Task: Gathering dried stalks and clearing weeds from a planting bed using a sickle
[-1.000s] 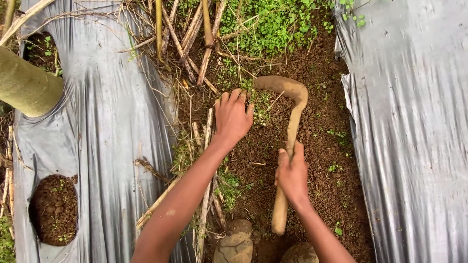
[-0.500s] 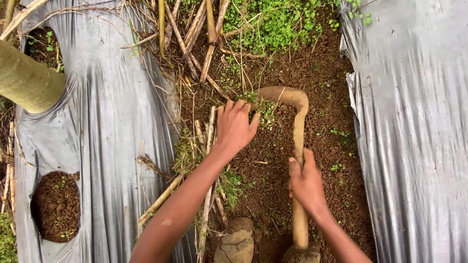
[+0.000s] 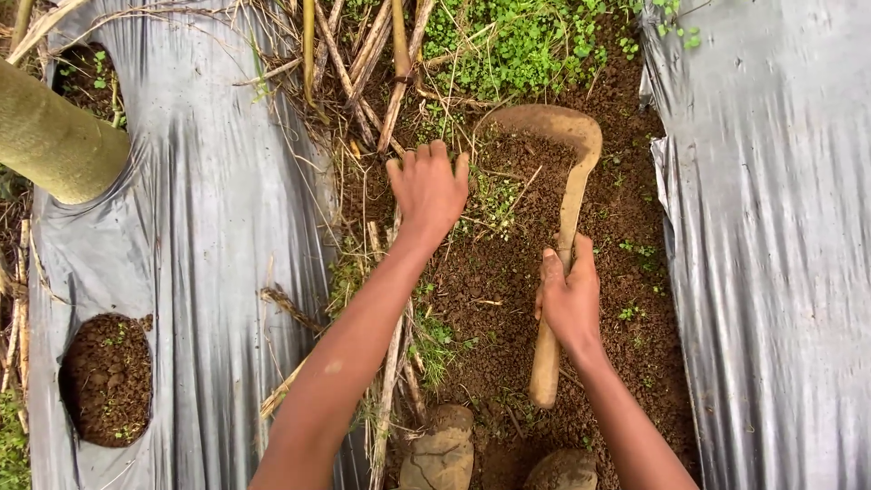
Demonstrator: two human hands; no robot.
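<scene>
since the earlier frame our left hand [image 3: 428,189] slid left, fingers spread flat on soil; our right hand [image 3: 569,298] grips the curved sickle [image 3: 569,195] at frame centre-right.

This was an outdoor farm plot or plantation bed, seen from above. Grey plastic mulch sheeting [image 3: 209,227] covered the ground on both sides of a strip of bare brown soil [image 3: 508,299], and a round planting hole [image 3: 107,377] cut in the sheet showed earth beneath. Small green weeds [image 3: 517,41], dry cane stalks [image 3: 381,63] and a thick greenish plant stem [image 3: 50,141] confirmed cultivated land, as did a soil-caked curved wooden hoe [image 3: 567,218] lying on the soil.
</scene>
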